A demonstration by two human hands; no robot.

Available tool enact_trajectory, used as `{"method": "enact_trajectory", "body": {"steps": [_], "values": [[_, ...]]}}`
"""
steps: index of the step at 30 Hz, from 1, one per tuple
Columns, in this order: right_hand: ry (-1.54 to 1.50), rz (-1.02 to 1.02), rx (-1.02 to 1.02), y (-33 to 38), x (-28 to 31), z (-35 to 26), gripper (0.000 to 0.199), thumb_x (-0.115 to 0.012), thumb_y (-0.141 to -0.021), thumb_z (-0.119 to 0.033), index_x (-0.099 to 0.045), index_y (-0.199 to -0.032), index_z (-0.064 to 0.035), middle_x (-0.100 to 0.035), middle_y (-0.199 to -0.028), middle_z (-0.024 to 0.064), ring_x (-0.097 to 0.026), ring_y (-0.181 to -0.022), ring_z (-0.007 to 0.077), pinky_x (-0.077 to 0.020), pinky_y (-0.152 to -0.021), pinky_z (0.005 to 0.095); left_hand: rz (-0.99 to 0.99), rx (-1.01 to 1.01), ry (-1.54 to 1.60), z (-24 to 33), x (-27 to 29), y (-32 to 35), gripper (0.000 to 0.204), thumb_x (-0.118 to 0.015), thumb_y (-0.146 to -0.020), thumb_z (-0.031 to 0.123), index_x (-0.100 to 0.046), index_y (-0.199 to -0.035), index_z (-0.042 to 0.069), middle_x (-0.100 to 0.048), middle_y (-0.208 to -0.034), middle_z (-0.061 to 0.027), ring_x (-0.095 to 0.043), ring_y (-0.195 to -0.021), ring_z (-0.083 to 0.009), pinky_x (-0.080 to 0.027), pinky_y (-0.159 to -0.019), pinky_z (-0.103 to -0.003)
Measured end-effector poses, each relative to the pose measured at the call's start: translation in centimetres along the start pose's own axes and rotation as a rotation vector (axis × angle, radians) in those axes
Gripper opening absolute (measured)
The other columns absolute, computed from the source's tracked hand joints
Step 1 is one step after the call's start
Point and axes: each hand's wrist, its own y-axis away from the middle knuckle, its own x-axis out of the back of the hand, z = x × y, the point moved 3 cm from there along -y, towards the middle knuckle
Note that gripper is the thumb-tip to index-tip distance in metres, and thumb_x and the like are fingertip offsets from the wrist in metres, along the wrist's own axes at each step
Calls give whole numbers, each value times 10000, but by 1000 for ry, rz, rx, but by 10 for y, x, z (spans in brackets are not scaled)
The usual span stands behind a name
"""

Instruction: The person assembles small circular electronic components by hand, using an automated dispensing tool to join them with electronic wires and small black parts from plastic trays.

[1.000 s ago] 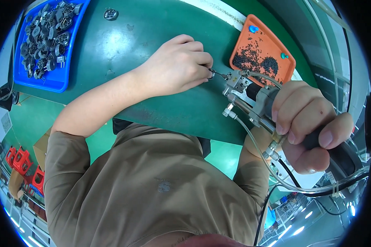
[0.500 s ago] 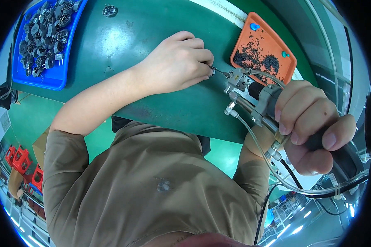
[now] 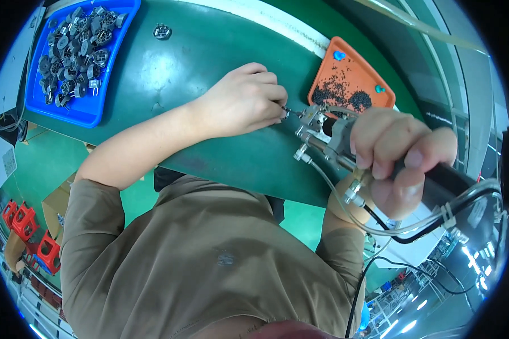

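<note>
My left hand point(image 3: 246, 101) reaches over the green table, fingers pinched on a small metallic part point(image 3: 285, 115) that they mostly hide. The thin tip of a pneumatic screwdriver point(image 3: 322, 140) meets that part at my fingertips. Wrapped round the tool's dark handle is my right hand point(image 3: 398, 155), holding it slanted from lower right to upper left. A clear hose and a black hose hang from the screwdriver's metal fittings.
A blue tray point(image 3: 90, 114) heaped with round grey parts with metal prongs point(image 3: 76, 48) stands at far left. One such part point(image 3: 162, 31) lies alone beside it. Behind the tool is an orange tray point(image 3: 359, 70) of tiny black screws point(image 3: 328, 93). Red stools point(image 3: 25, 220) stand on the floor.
The view has shifted, so the trays and table sit a little differently in it. My right hand and the screwdriver appear farther left, their tip still at the part in my left hand.
</note>
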Motion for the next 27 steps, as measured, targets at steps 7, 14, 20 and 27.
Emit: {"method": "enact_trajectory", "body": {"steps": [7, 14, 20, 27], "values": [[-10, -114, 120, 14, 22, -36, 332, -608, -1012, -436, -536, -1167, -152, -575, -758, -29, -561, -620, 93, -417, -566, 256, 8, 26, 16, 1, 5, 2, 125, -769, -771, 127, -769, -891, 91, -677, -989, -5, -617, -924, -211, -483, -904, -379], [-54, -108, 88, 12, 31, -24, 345, -595, -1016, -443, -545, -1207, -161, -571, -762, -28, -562, -640, 100, -415, -587, 263, 21, 19, 7, -3, 0, 2, 138, -770, -767, 125, -766, -900, 90, -683, -1008, -6, -619, -932, -212, -485, -911, -383], [-73, -150, 91, 9, 26, -17, 353, -596, -1011, -470, -531, -1178, -166, -574, -767, -28, -571, -638, 102, -424, -583, 264, 43, 8, 21, -5, -2, 4, 128, -772, -777, 129, -760, -895, 80, -688, -998, -9, -624, -923, -211, -488, -904, -372], [-79, -194, 110, 6, 13, -5, 352, -603, -1008, -469, -509, -1157, -164, -568, -760, -25, -566, -617, 104, -432, -557, 264, 36, 12, 36, -4, -5, 3, 134, -765, -786, 124, -758, -910, 73, -694, -1016, -1, -621, -938, -209, -487, -912, -371]]}}
